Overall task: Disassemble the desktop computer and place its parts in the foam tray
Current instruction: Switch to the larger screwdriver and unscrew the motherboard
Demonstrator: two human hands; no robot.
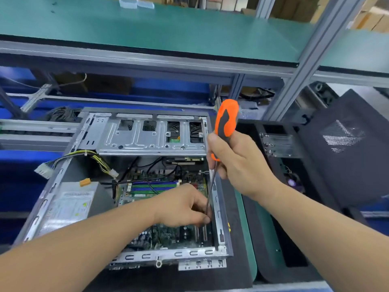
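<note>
Head view, and both forearms reach in over the open desktop computer (130,186), lying on its side on the table (246,239). Nearest, the left hand (183,205) sits low on the motherboard (168,232), fingers curled to pinch the shaft near its tip, likely steadying it onto a screw. Higher, the right hand (235,163) is wrapped round the orange screwdriver (226,121), wrist cocked, handle upright for turning. Off to the right lies the black foam tray (294,239); beyond, the drive cage (151,135) is still fitted.
</note>
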